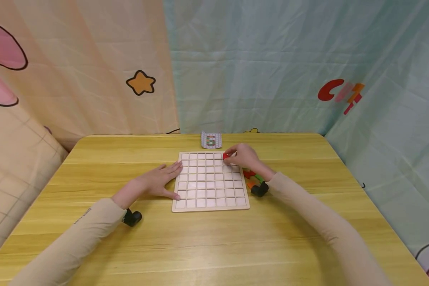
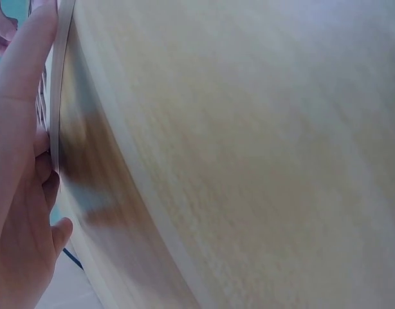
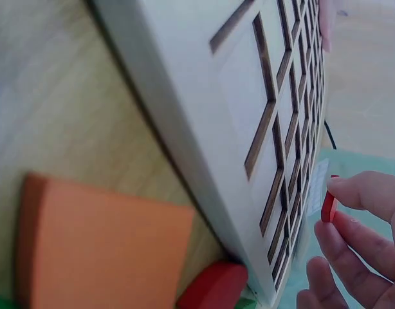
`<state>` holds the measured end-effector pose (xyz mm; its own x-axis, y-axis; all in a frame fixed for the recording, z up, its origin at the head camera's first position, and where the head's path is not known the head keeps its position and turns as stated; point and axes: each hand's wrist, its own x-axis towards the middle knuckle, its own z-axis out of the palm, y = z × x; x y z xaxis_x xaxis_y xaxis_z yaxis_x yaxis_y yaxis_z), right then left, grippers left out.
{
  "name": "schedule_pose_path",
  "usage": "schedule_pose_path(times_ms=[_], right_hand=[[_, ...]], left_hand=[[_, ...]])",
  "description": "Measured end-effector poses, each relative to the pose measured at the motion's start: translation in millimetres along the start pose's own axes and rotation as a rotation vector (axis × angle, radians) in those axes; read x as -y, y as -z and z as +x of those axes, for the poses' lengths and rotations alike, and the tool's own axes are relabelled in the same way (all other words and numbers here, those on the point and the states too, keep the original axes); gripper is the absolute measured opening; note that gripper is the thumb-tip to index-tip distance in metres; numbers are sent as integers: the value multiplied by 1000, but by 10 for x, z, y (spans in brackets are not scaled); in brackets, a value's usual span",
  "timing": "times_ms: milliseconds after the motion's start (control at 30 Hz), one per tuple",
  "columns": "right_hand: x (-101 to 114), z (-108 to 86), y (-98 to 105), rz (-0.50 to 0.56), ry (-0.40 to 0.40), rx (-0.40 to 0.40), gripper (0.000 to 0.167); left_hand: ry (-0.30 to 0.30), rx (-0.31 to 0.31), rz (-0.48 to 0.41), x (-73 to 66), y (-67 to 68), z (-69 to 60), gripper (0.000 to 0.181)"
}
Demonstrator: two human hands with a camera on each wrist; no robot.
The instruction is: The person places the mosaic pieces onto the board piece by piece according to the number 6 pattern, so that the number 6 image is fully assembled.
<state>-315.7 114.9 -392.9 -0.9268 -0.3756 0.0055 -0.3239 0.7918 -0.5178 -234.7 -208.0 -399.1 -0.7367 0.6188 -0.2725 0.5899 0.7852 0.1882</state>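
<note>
A wooden grid board (image 1: 210, 180) with pale square cells lies on the table. My right hand (image 1: 244, 155) is over the board's far right corner, pinching a small red block (image 1: 225, 156) between thumb and fingers. In the right wrist view the same red block (image 3: 329, 205) shows edge-on in the fingertips. My left hand (image 1: 162, 180) rests on the board's left edge with its fingers spread. The left wrist view shows that hand (image 2: 20, 148) along the board's side.
A small printed card (image 1: 211, 140) with a coloured pattern lies behind the board. Right of the board are loose blocks, among them an orange block (image 3: 107, 244) and a red piece (image 3: 215, 284), partly hidden by the right wrist. Curtains (image 1: 243, 67) hang behind the table (image 1: 200, 246).
</note>
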Motion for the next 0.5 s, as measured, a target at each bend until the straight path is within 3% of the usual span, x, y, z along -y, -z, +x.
schedule_pose_path(times_ms=[200,500], right_hand=[[43,41,-55,-21,41,22,33],[121,97,-114,-29,27,62,29]], left_hand=[[1,2,-2,-3,7,-7,110],[-2,6,-9,-29,30,-20,108]])
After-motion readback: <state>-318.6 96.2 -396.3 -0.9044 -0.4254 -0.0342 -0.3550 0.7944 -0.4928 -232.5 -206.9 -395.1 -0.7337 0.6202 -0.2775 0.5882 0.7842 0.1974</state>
